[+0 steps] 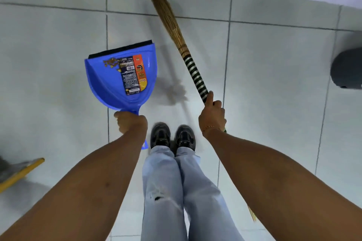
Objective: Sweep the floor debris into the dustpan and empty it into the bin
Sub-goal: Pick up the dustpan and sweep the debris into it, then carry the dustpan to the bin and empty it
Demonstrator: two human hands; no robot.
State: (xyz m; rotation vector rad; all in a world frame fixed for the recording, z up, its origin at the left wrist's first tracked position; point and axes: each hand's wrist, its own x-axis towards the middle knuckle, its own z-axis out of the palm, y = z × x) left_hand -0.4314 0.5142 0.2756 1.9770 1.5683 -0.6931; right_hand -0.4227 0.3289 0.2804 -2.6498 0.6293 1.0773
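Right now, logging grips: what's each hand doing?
Left hand: closed on the dustpan handle.
Right hand: closed on the broom handle.

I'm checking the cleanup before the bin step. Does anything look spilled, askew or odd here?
Nothing has spilled. The brown crumbs sit inside the blue plastic dustpan, but close to its black front lip, so tipping it forward might drop them. One oddity: the pan's printed product label is still stuck on.

Pale tiled floor (274, 76) with dark grout lines, black shoes (172, 136) at six o'clock, light jeans (176, 191) below them, yellow-edged object (21, 172) at eight o'clock
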